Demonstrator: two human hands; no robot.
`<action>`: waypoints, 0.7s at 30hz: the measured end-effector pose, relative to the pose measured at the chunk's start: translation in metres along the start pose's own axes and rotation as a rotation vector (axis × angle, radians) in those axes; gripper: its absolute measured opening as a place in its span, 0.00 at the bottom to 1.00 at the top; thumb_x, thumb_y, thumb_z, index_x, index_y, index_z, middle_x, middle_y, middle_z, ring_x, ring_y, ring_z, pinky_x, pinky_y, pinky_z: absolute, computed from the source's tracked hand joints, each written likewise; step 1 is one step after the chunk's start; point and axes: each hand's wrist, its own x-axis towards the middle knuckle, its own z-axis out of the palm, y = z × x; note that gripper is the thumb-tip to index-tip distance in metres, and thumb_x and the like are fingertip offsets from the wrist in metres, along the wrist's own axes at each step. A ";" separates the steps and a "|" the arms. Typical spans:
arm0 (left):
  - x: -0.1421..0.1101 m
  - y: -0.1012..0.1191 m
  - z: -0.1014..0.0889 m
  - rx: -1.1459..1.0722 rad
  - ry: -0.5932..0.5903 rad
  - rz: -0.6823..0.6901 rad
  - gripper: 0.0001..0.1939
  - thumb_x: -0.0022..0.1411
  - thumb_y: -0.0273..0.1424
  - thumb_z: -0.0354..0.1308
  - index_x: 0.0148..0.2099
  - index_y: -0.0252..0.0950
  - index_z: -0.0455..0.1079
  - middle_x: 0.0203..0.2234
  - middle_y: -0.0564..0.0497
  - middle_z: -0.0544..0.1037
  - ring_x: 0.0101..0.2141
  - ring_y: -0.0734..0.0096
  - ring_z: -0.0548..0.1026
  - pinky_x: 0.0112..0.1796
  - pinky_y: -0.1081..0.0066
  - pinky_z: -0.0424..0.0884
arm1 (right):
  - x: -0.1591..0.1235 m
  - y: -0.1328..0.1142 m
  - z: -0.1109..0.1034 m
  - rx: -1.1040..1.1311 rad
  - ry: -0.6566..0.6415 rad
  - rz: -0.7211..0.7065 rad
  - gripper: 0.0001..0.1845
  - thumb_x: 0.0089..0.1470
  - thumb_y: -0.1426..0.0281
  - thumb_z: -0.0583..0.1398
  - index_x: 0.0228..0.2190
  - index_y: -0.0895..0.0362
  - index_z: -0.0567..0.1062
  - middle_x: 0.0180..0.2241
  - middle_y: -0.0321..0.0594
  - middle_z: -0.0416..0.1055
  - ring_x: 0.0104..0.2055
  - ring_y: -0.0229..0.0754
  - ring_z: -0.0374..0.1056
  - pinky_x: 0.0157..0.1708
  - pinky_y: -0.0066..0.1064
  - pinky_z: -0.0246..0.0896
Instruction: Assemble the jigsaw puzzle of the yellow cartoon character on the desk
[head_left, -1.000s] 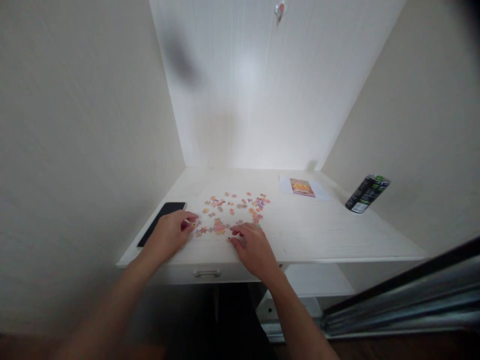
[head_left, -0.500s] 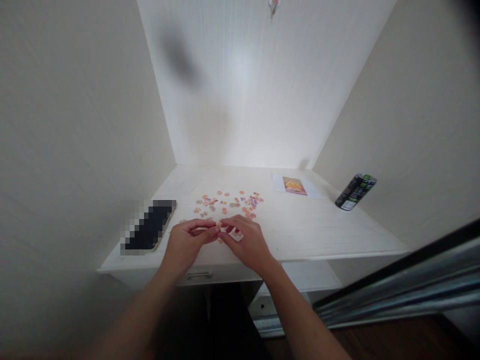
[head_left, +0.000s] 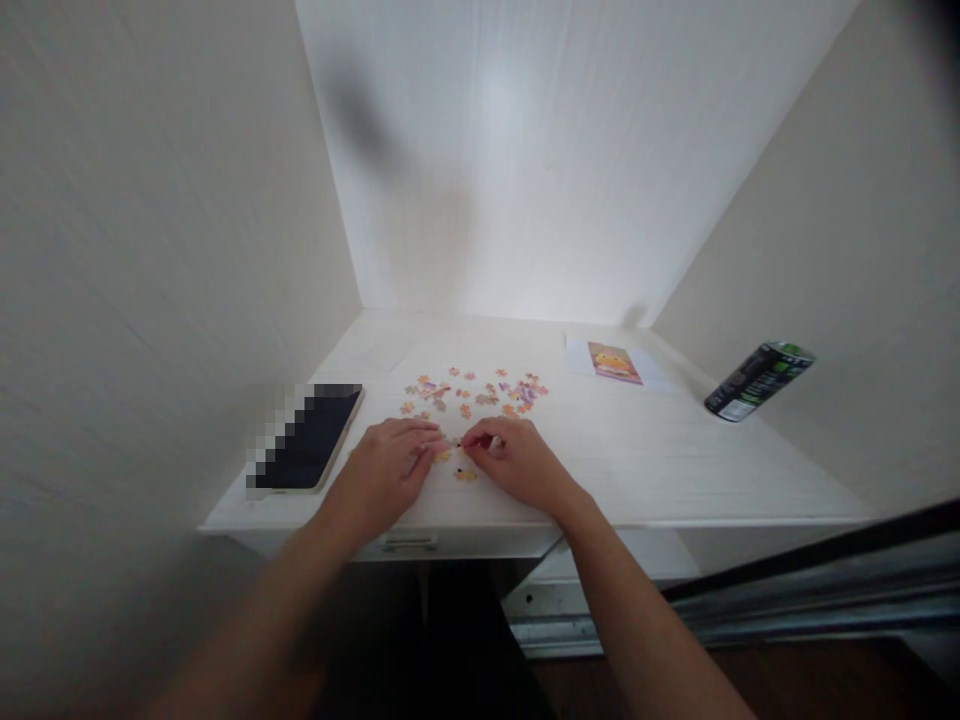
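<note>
Puzzle pieces (head_left: 465, 475) seem under adjustment between left hand (head_left: 382, 470), fingers bent, and right hand (head_left: 521, 462), fingertips bunched (openness and grip, I cannot tell).

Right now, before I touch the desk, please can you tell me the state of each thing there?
Left hand: fingers at the pieces, grip unclear
Right hand: fingers curled, grip unclear
Puzzle pieces: spread out, many loose
Phone: flat, screen dark
Picture card: flat, picture up
Can: standing
Drawer: closed
</note>
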 end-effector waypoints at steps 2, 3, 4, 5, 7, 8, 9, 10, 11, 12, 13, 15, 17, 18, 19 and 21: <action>-0.003 -0.003 0.007 0.040 -0.043 0.056 0.14 0.66 0.35 0.49 0.47 0.40 0.74 0.48 0.49 0.77 0.49 0.63 0.72 0.53 0.55 0.66 | 0.000 -0.001 0.003 -0.049 -0.035 0.010 0.08 0.55 0.74 0.58 0.32 0.56 0.79 0.31 0.37 0.77 0.32 0.36 0.68 0.36 0.29 0.61; -0.004 -0.004 0.010 0.046 -0.053 0.071 0.15 0.66 0.35 0.49 0.48 0.40 0.74 0.48 0.49 0.76 0.49 0.63 0.71 0.53 0.56 0.65 | 0.000 -0.002 0.005 -0.064 -0.041 0.010 0.08 0.55 0.74 0.58 0.33 0.56 0.79 0.31 0.38 0.77 0.32 0.37 0.68 0.36 0.30 0.61; -0.004 -0.004 0.013 0.044 -0.058 0.080 0.15 0.67 0.35 0.49 0.49 0.40 0.74 0.49 0.49 0.76 0.49 0.64 0.71 0.54 0.56 0.65 | 0.001 -0.002 0.007 -0.074 -0.042 0.006 0.08 0.55 0.73 0.58 0.34 0.56 0.79 0.32 0.38 0.77 0.33 0.37 0.68 0.37 0.30 0.61; -0.005 -0.005 0.015 0.038 -0.058 0.083 0.15 0.67 0.35 0.49 0.50 0.39 0.73 0.48 0.49 0.76 0.49 0.64 0.71 0.54 0.57 0.65 | 0.001 -0.002 0.009 -0.079 -0.045 -0.003 0.09 0.55 0.73 0.58 0.34 0.56 0.79 0.32 0.39 0.77 0.34 0.38 0.68 0.38 0.31 0.62; -0.005 -0.007 0.017 0.021 -0.053 0.090 0.15 0.67 0.34 0.49 0.49 0.38 0.74 0.47 0.48 0.77 0.48 0.66 0.71 0.53 0.60 0.66 | 0.003 -0.002 0.011 -0.070 -0.061 -0.030 0.10 0.56 0.73 0.58 0.36 0.55 0.80 0.33 0.39 0.76 0.35 0.38 0.68 0.39 0.31 0.61; -0.004 -0.008 0.017 0.014 -0.051 0.091 0.15 0.67 0.33 0.49 0.49 0.37 0.74 0.47 0.48 0.77 0.48 0.66 0.71 0.52 0.61 0.67 | 0.003 -0.001 0.012 -0.062 -0.075 -0.042 0.10 0.56 0.74 0.58 0.36 0.54 0.80 0.33 0.39 0.76 0.36 0.38 0.68 0.40 0.31 0.61; -0.004 -0.008 0.017 0.008 -0.052 0.091 0.15 0.66 0.33 0.49 0.49 0.38 0.74 0.47 0.48 0.77 0.48 0.66 0.71 0.52 0.61 0.67 | 0.004 -0.001 0.012 -0.056 -0.089 -0.052 0.10 0.55 0.74 0.58 0.35 0.54 0.80 0.34 0.39 0.76 0.37 0.38 0.68 0.40 0.31 0.61; -0.004 -0.009 0.016 0.002 -0.053 0.089 0.15 0.66 0.32 0.49 0.49 0.38 0.74 0.47 0.48 0.77 0.48 0.65 0.71 0.52 0.60 0.67 | 0.004 0.000 0.012 -0.053 -0.101 -0.057 0.10 0.55 0.75 0.59 0.35 0.54 0.80 0.34 0.39 0.75 0.37 0.38 0.68 0.40 0.31 0.61; -0.003 -0.009 0.016 -0.007 -0.054 0.087 0.14 0.66 0.32 0.49 0.49 0.39 0.74 0.47 0.49 0.77 0.48 0.65 0.71 0.52 0.60 0.67 | 0.004 0.000 0.012 -0.055 -0.104 -0.056 0.10 0.55 0.75 0.59 0.35 0.54 0.80 0.35 0.39 0.75 0.38 0.38 0.68 0.41 0.31 0.61; -0.003 -0.009 0.016 -0.015 -0.053 0.082 0.15 0.67 0.32 0.49 0.49 0.39 0.74 0.47 0.49 0.77 0.48 0.65 0.71 0.52 0.59 0.67 | 0.004 0.000 0.012 -0.059 -0.099 -0.048 0.09 0.54 0.75 0.59 0.36 0.54 0.79 0.35 0.39 0.75 0.38 0.39 0.68 0.41 0.31 0.61; -0.003 -0.009 0.016 -0.023 -0.048 0.077 0.15 0.67 0.32 0.49 0.49 0.38 0.74 0.47 0.49 0.77 0.48 0.65 0.70 0.52 0.59 0.67 | 0.003 0.001 0.013 -0.065 -0.088 -0.037 0.09 0.54 0.75 0.59 0.36 0.55 0.78 0.36 0.39 0.75 0.38 0.39 0.68 0.41 0.32 0.61; -0.004 -0.009 0.016 -0.028 -0.039 0.074 0.15 0.67 0.33 0.48 0.48 0.38 0.74 0.47 0.49 0.77 0.48 0.65 0.70 0.53 0.60 0.67 | 0.001 0.001 0.013 -0.074 -0.065 -0.011 0.09 0.55 0.74 0.60 0.38 0.55 0.77 0.36 0.39 0.76 0.38 0.39 0.68 0.41 0.32 0.61; -0.004 -0.008 0.017 -0.023 -0.032 0.075 0.15 0.67 0.34 0.48 0.48 0.37 0.74 0.46 0.49 0.77 0.48 0.66 0.70 0.53 0.59 0.66 | -0.001 0.001 0.013 -0.077 -0.060 0.005 0.08 0.55 0.73 0.60 0.38 0.55 0.77 0.36 0.39 0.76 0.37 0.39 0.67 0.41 0.32 0.61; -0.004 -0.008 0.017 -0.020 -0.030 0.076 0.15 0.67 0.34 0.48 0.48 0.37 0.74 0.46 0.49 0.77 0.48 0.65 0.70 0.53 0.59 0.66 | -0.001 0.001 0.012 -0.076 -0.063 0.007 0.08 0.55 0.72 0.60 0.38 0.55 0.77 0.35 0.39 0.76 0.37 0.39 0.67 0.41 0.32 0.61; -0.004 -0.008 0.017 -0.019 -0.028 0.076 0.15 0.67 0.34 0.48 0.47 0.36 0.74 0.46 0.49 0.77 0.48 0.65 0.70 0.53 0.59 0.66 | -0.002 0.001 0.012 -0.074 -0.064 0.010 0.08 0.54 0.72 0.60 0.37 0.55 0.77 0.35 0.38 0.76 0.37 0.39 0.67 0.40 0.32 0.61; -0.004 -0.007 0.017 -0.011 -0.026 0.072 0.15 0.68 0.33 0.47 0.48 0.36 0.74 0.46 0.48 0.77 0.48 0.64 0.69 0.53 0.58 0.66 | -0.002 0.001 0.012 -0.073 -0.064 0.019 0.08 0.54 0.72 0.60 0.37 0.55 0.77 0.34 0.39 0.76 0.36 0.39 0.67 0.40 0.33 0.61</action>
